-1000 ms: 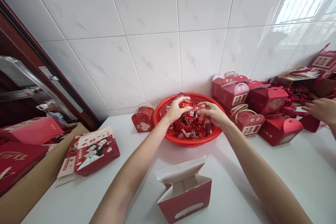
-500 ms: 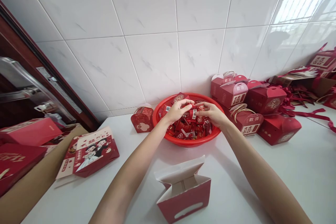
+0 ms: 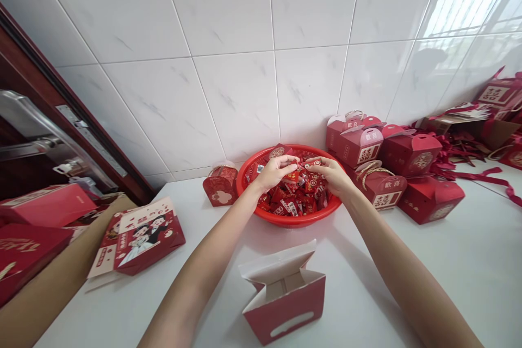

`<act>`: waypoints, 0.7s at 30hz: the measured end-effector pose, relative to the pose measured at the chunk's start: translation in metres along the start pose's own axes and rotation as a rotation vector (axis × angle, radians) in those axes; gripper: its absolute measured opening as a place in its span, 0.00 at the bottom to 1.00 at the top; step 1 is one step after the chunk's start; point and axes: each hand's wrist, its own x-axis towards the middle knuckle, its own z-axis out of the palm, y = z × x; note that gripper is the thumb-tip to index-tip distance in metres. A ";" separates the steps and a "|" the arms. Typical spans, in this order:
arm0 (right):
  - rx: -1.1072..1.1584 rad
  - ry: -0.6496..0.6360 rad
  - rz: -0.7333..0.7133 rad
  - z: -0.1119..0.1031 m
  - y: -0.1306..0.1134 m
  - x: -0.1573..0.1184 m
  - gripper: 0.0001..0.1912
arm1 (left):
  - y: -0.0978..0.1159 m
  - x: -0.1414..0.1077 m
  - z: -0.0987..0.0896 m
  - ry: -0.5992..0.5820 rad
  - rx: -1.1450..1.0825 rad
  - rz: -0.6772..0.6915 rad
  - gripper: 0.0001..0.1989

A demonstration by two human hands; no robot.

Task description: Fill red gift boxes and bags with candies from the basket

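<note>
A person's two bare hands are hovering over a red plastic basket [image 3: 291,223] of red wrapped sweets [image 3: 291,207], its long axis running from side to side near a tiled wall [image 3: 228,103]. The left hand [image 3: 274,175] is curling nearly closed, thumb and fingertips seeming to pinch a red packet [image 3: 291,176]. The right hand [image 3: 333,175] is facing it from just beside, thumb and fingers bending close together; whether it is gripping anything is impossible to tell. An open red box [image 3: 285,310] is standing on the white table [image 3: 367,293], on the wearer's side of the basket and apart from it, between the two forearms [image 3: 212,250]. Its pale mouth is facing upward, its longer side running left to right on a slant, and it is sitting slightly nearer the left hand
</note>
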 end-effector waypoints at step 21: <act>-0.005 0.015 -0.066 0.000 0.003 0.003 0.13 | 0.012 -0.024 0.030 -0.383 0.988 -0.220 0.10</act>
